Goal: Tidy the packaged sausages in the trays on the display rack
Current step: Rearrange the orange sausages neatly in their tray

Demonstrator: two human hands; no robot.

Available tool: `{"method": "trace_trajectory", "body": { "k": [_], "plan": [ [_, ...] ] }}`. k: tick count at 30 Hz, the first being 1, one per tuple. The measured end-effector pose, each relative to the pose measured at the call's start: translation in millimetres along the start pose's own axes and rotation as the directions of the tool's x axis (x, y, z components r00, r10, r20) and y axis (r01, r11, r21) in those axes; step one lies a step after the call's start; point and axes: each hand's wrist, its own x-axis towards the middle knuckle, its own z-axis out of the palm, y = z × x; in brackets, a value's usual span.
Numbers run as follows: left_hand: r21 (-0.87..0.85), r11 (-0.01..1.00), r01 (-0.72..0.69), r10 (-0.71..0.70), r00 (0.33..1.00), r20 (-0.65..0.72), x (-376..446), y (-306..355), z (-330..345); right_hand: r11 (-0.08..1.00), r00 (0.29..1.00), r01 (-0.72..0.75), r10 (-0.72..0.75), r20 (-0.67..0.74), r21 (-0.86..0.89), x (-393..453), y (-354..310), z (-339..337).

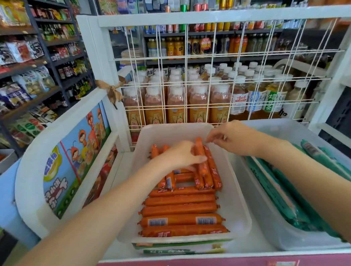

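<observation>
- While both hands reach into the white tray (235, 193) on the display rack (96, 76), I see my left hand (179, 155) lying over the upright orange sausages (203, 166) at the tray's far end, fingers curled round one of them.
- My right hand (231, 138) hovers just beyond, at the tray's far right corner, its fingertips (209, 139) pinched near the top of one sausage; whether they actually grip it I cannot tell.
- Nearer me, five long orange sausages (181, 209) lie crosswise in a neat row, two showing barcodes.
- Beside it on the right, a second clear tray (265, 216) holds green-wrapped sausages (283, 196) laid lengthwise.
- Behind the rack's wire grid (207, 72) stand bottled drinks (176, 103).
</observation>
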Motion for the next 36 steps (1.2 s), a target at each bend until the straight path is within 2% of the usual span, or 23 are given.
{"method": "trace_trajectory", "body": {
  "k": [2,5,8,11,13,14,18,20,22,25,28,30,33,36],
  "plan": [
    [0.228,0.971,-0.07,0.075,0.997,-0.013,-3,-4,-2,1.0,0.995,0.015,-0.015,0.094,0.003,-1,1,4],
    [0.513,0.848,-0.132,0.145,0.989,0.014,-17,-13,-16,0.992,0.963,0.127,-0.128,0.236,0.02,1,1,15],
    [0.664,0.742,-0.086,0.062,0.996,0.06,-36,-22,-30,0.99,0.948,0.126,-0.104,0.301,-0.055,4,-5,22],
    [0.804,0.595,0.01,-0.059,0.998,0.031,-53,-26,-37,0.987,0.956,0.113,-0.077,0.282,-0.114,11,-12,27],
    [0.868,0.497,0.027,-0.165,0.984,0.063,-57,-30,-33,0.976,0.957,0.145,-0.097,0.272,-0.162,16,-20,30],
    [0.877,0.479,0.02,-0.2,0.976,0.087,-55,-33,-29,0.973,0.952,0.18,-0.134,0.275,-0.147,18,-25,32],
    [0.88,0.475,0.015,-0.263,0.957,0.126,-45,-39,-16,0.934,0.863,0.353,-0.346,0.367,0.049,22,-46,45],
    [0.892,0.452,0.012,-0.274,0.953,0.126,-43,-37,-12,0.91,0.83,0.411,-0.398,0.39,0.051,25,-48,54],
    [0.901,0.434,0.011,-0.28,0.952,0.124,-43,-34,-10,0.913,0.836,0.407,-0.388,0.388,0.036,25,-47,55],
    [0.877,0.48,-0.001,-0.255,0.957,0.141,-47,-27,-19,0.932,0.857,0.362,-0.343,0.384,0.023,24,-41,54],
    [0.761,0.647,-0.037,-0.092,0.988,0.127,-51,-15,-49,0.958,0.895,0.285,-0.278,0.349,0.033,23,-36,48],
    [0.638,0.766,-0.081,0.065,0.997,0.049,-53,-8,-67,0.975,0.944,0.218,-0.222,0.246,0.045,23,-36,39],
    [0.35,0.927,-0.136,0.201,0.967,-0.158,-53,0,-76,0.959,0.976,0.164,-0.193,0.105,0.232,22,-38,23],
    [0.118,0.97,-0.214,0.24,0.926,-0.293,-49,2,-71,0.92,0.994,0.1,-0.109,0.003,0.379,20,-37,12]
  ]
}}
